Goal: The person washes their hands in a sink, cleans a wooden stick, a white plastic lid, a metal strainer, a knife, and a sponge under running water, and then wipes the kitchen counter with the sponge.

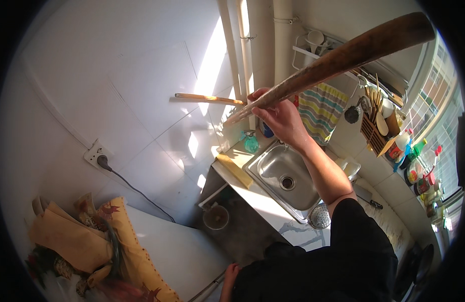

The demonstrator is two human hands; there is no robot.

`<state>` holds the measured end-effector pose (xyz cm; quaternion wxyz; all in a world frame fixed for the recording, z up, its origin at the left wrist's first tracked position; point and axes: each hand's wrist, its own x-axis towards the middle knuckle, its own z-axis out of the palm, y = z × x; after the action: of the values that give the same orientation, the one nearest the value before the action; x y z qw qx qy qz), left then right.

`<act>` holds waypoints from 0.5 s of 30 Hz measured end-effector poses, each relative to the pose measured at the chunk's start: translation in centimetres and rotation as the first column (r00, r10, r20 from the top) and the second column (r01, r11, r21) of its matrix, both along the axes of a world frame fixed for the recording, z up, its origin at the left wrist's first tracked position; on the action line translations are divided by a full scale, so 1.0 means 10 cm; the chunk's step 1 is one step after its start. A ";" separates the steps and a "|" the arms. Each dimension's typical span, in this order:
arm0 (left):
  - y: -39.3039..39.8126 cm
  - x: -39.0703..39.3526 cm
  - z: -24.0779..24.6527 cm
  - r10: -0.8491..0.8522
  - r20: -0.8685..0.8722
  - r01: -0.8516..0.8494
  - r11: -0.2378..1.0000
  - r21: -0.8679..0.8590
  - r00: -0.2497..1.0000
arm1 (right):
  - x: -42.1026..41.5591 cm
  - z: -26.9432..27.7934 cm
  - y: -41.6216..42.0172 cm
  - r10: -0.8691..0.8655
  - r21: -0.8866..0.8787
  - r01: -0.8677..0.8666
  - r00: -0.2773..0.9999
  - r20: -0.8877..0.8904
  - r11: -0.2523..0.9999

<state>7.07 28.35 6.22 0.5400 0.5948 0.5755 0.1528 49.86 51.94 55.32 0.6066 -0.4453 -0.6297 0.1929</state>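
In front of the camera my right hand [279,119] is raised with its fingers closed around a long brown wooden board [330,62], held near its lower left end. That board slants up to the upper right, near the camera. Low in the view, my left hand [233,268] hangs beside my body, mostly hidden, so its grip is unclear. Below my right forearm lies a stainless steel sink [289,177]. A thin wooden stick [208,98] juts out by the tiled wall, left of my right hand.
A teal spray bottle [251,142] and a yellow strip [234,170] are by the sink. A cleaver [364,194] lies right, near a perforated ladle [320,216]. Utensils fill a wooden rack [377,136]. Paper bags [70,238] stand lower left, near a plugged-in cord [136,190].
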 end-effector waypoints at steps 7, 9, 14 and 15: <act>-0.33 -0.27 -0.36 0.015 -0.040 -0.019 0.995 -0.101 0.999 | 0.23 0.89 0.73 -0.351 0.121 0.330 0.858 0.374 0.936; -0.48 -0.32 -0.42 0.170 0.091 -0.159 0.980 -0.117 0.981 | 0.25 0.89 1.06 -0.368 0.047 0.399 0.785 0.499 0.916; -0.64 -0.35 -0.68 0.220 0.117 -0.211 0.974 -0.084 0.969 | 0.46 0.32 1.71 -0.294 0.025 0.314 0.852 0.433 0.949; -0.67 -0.37 -0.70 0.247 0.129 -0.235 0.967 -0.102 0.960 | 0.41 0.25 1.77 -0.271 0.030 0.283 0.876 0.399 0.959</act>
<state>3.32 21.65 -0.82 0.5815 0.4843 0.6103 0.2340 53.94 69.61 57.78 0.4803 -0.5694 -0.6669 0.0187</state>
